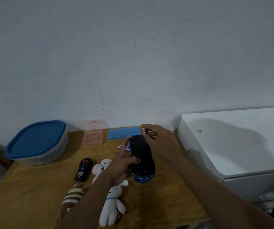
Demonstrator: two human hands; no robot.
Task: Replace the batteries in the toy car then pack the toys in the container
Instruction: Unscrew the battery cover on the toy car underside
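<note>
Currently the toy car (143,156) is held clear of the wooden table (33,187), turned underside up, with its blue bumper toward the camera. The left hand (121,169) grips it from its left side. The thumb lies across the chassis and the index finger is stretched straight along the car's flank; the remaining fingers are hidden beneath the body. The right hand (159,141) sits over the car's far end with fingers curled. Its thumb and fingertips pinch a small dark item (146,130), too small to identify.

Loose batteries (127,148) lie on the table just left of the car's far end, partly behind the left index finger. Beyond the car, against the wall, lies a blue box (123,133), and a clear pinkish box (93,133) stands farther left. Well to the car's far left sits the container (37,143), with its blue lid on.

A pink plush (102,167) lies left of the car, and a black remote control (83,169) lies beyond it. On the car's near side, a white plush rabbit (112,207) lies under the left wrist. A striped plush (73,195) lies left of the rabbit. A white cabinet (232,142) stands to the car's right, beside the table.
</note>
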